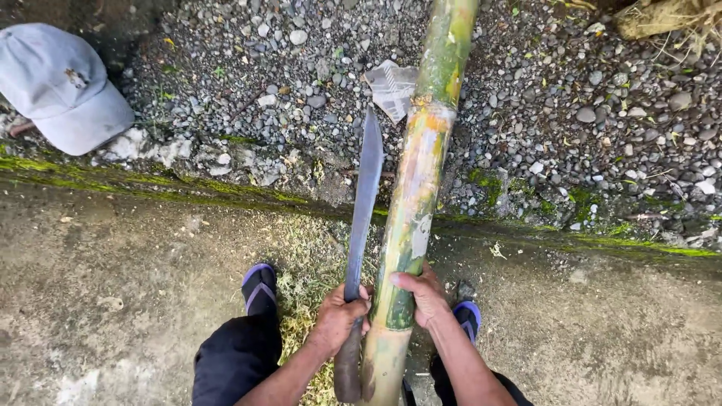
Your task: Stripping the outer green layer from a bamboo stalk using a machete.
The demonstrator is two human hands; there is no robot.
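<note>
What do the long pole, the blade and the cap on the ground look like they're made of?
The pole looks like bamboo: green and yellow skin, blotchy and weathered, with a ringed joint. The blade seems to be steel, dull grey and worn rather than polished; its handle, in the left hand, is dark, possibly wood. The cap looks like pale grey-blue cloth, matte, with stitched panels.

Outdoors in daylight, a concrete floor (113,301) meets a mossy edge (150,184) bordering grey gravel (602,90).
</note>
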